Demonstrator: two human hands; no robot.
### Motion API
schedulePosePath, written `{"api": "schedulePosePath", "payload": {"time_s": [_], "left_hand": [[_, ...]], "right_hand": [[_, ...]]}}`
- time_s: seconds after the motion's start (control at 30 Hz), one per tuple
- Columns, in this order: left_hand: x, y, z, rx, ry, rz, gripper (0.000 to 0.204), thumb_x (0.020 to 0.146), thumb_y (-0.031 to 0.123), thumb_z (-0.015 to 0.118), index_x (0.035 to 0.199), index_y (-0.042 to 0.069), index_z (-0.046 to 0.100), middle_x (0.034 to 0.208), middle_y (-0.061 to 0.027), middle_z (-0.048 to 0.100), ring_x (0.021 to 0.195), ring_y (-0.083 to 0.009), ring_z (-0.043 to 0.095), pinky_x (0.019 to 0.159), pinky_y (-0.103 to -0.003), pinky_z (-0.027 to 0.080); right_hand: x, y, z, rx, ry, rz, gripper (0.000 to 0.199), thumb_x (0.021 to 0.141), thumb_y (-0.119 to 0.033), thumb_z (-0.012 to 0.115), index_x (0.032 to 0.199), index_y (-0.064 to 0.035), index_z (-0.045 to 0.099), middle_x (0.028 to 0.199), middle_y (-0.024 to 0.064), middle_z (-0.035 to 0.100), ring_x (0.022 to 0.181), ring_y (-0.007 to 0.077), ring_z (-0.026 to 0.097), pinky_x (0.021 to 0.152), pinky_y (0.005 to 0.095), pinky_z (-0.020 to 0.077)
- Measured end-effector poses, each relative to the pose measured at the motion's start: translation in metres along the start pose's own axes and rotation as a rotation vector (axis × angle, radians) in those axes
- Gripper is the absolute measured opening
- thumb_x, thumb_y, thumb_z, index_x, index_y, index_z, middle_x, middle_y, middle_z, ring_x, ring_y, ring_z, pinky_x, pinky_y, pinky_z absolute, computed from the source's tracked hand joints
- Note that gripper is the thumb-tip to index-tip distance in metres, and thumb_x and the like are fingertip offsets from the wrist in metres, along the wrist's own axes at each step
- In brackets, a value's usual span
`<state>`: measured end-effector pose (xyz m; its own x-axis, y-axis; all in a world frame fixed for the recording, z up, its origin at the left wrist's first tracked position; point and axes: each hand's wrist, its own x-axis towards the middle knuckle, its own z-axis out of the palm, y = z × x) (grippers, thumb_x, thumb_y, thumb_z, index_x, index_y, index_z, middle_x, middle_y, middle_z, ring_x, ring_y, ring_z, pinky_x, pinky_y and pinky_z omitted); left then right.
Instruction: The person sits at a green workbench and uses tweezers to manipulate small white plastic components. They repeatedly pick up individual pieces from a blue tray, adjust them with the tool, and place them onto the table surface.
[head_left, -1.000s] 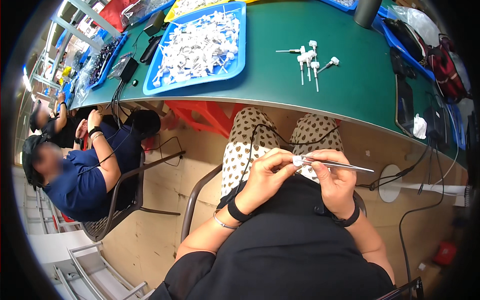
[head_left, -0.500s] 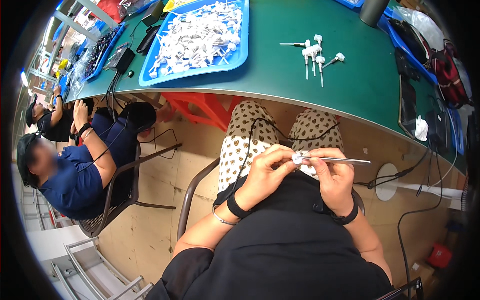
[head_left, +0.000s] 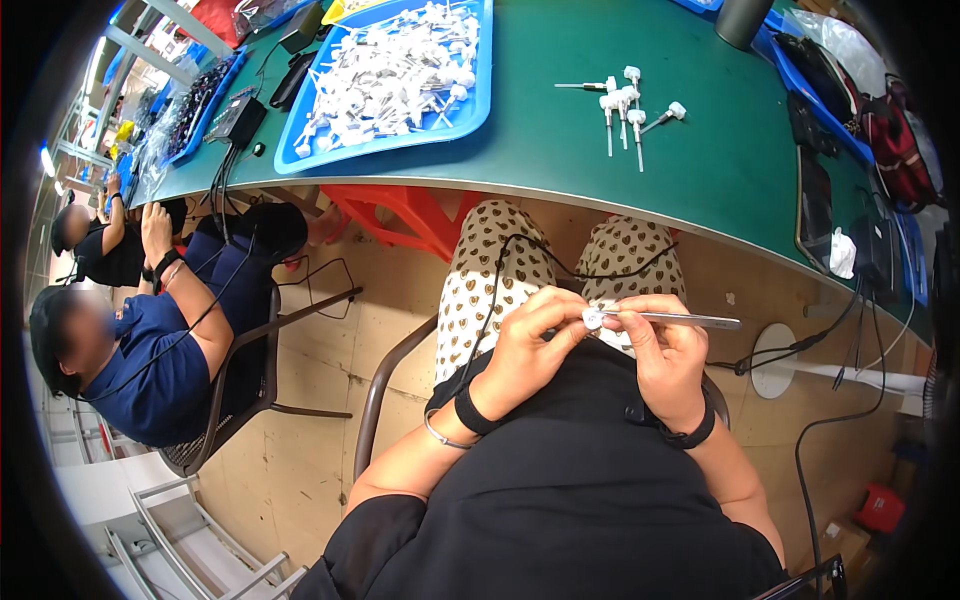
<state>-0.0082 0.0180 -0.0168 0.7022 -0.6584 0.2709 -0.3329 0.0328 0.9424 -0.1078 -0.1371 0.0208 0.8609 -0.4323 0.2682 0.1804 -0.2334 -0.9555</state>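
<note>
Over my lap, my left hand (head_left: 537, 338) pinches a small white plastic part (head_left: 593, 318) between thumb and fingertips. My right hand (head_left: 672, 352) is closed round a slim metal tool, seemingly tweezers (head_left: 712, 321), whose far end sticks out to the right. The tool's other end is at the white part, hidden among the fingers. On the green table (head_left: 560, 125) ahead lies a small group of white-headed parts with thin stems (head_left: 622, 103). A blue tray (head_left: 385, 152) at the far left holds a heap of similar white parts (head_left: 395, 75).
A dark cylinder (head_left: 742, 22) stands at the back right. Nearer the right edge lie a phone-like dark slab (head_left: 814, 208) and a crumpled white tissue (head_left: 842, 254). Black cables (head_left: 800, 440) hang at the right. A seated co-worker (head_left: 150, 350) is at my left. Beneath the table stands a red stool (head_left: 400, 215).
My hands stay almost in place, both still gripping. The table view shifts slightly left. The co-worker at my left leans a little lower.
</note>
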Motion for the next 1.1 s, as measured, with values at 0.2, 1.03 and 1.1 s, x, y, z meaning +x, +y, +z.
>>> {"api": "schedulePosePath", "payload": {"time_s": [0.2,1.03,1.1], "left_hand": [[-0.0013,-0.0031,0.0013,0.033,0.029,0.04,0.013,0.089,-0.004,0.074,0.101,0.0,0.071,0.1,-0.0097,0.069,0.09,-0.0198,0.067,0.074,-0.029,0.057],[-0.0014,-0.0029,0.0027,0.105,0.03,0.098,0.02,0.084,-0.009,0.071,0.101,0.003,0.07,0.1,-0.0096,0.067,0.085,-0.0247,0.068,0.072,-0.033,0.055],[-0.0017,-0.0023,0.0029,0.116,0.028,0.091,0.016,0.087,-0.005,0.074,0.101,0.002,0.072,0.098,-0.0098,0.068,0.087,-0.0231,0.068,0.072,-0.032,0.056]], "right_hand": [[0.0009,-0.0019,0.0014,0.019,0.009,0.036,0.011,0.1,-0.007,0.067,0.103,0.0036,0.067,0.09,0.0092,0.074,0.082,0.0162,0.075,0.072,0.0271,0.0596],[0.0024,-0.0069,0.0,0.106,0.008,0.226,0.014,0.104,-0.01,0.061,0.104,0.0041,0.062,0.092,0.0106,0.072,0.085,0.016,0.073,0.079,0.03,0.0613],[0.0026,-0.0072,0.0001,0.112,0.004,0.241,0.015,0.105,-0.011,0.061,0.104,0.0036,0.061,0.092,0.0107,0.071,0.085,0.0159,0.072,0.08,0.0303,0.0607]]}}
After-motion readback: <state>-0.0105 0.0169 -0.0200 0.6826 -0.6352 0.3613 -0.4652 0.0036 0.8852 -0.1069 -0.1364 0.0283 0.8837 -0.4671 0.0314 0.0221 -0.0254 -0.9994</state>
